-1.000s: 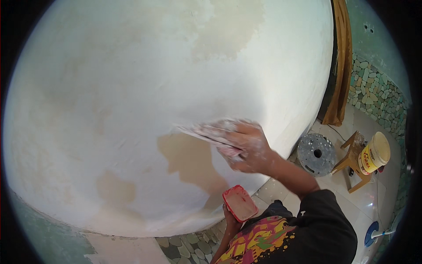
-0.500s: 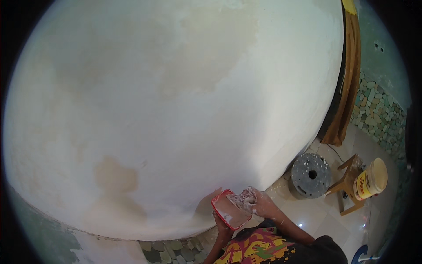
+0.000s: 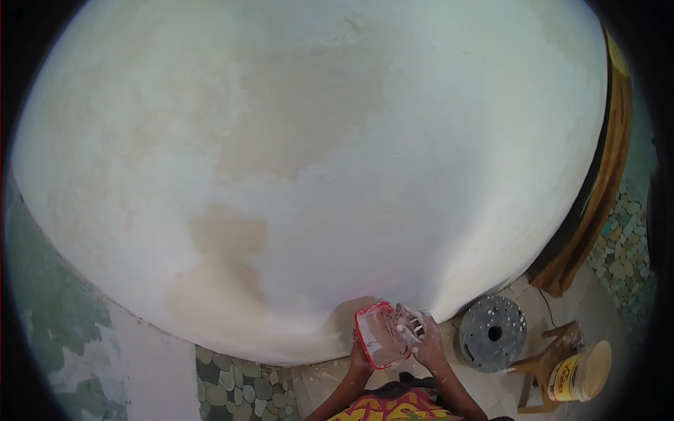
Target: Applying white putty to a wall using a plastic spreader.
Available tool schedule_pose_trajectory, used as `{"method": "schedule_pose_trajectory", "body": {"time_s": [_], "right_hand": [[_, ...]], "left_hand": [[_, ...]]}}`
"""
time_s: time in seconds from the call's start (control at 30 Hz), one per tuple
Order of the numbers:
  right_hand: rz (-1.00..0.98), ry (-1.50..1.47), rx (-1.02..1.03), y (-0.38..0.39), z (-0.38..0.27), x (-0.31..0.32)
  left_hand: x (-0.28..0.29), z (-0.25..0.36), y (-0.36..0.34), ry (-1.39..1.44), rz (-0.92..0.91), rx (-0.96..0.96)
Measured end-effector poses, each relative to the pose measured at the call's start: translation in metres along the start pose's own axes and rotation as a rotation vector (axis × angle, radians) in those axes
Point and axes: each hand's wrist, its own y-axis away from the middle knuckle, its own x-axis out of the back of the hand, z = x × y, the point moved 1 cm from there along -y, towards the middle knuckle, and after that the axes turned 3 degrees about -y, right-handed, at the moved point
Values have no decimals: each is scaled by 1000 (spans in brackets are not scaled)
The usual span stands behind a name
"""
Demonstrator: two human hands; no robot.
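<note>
A shallow tub [image 3: 357,324] with a red rim, holding pale beige-white paste, is held in front of my body, close to the white wall. My left hand [image 3: 361,353] is closed round its left side, with most fingers hidden beneath. At the tub's right edge is my right hand [image 3: 420,335], smeared with white paste. Its fingers are curled around a whitish lump, too blurred to make out. Ahead spreads a broad white wall surface [image 3: 351,210] that bulges in the picture, with a beige patch [image 3: 228,231] and a larger beige-grey one [image 3: 295,112].
To the right a round grey drum-like object [image 3: 477,340], spattered white, rests on the tiled floor. Beyond it is a wooden stool [image 3: 544,358] with a yellow-and-white bucket [image 3: 583,372] beside or on it. Brown drapery [image 3: 611,189] hangs at far right; flat stones [image 3: 242,389] lie lower left.
My view has shifted, so the drum and bucket sit lower and the wall patches lie elsewhere in the picture. The tub looks more upright; my right hand stays at its right edge.
</note>
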Motion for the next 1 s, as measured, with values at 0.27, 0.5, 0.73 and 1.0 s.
{"method": "schedule_pose_trajectory", "body": {"time_s": [0.27,0.5,0.73,1.0], "right_hand": [[-240,-928,-248,15,90,3],[-370,-1260,-636,30,141,-9],[-513,-1047,-381,40,120,32],[-502,-1319,-706,48,178,22]], "left_hand": [[-19,-39,9,249,38,108],[-31,-41,25,-444,351,-84],[-71,10,15,-1084,239,-591],[-107,24,11,-1064,184,-636]]}}
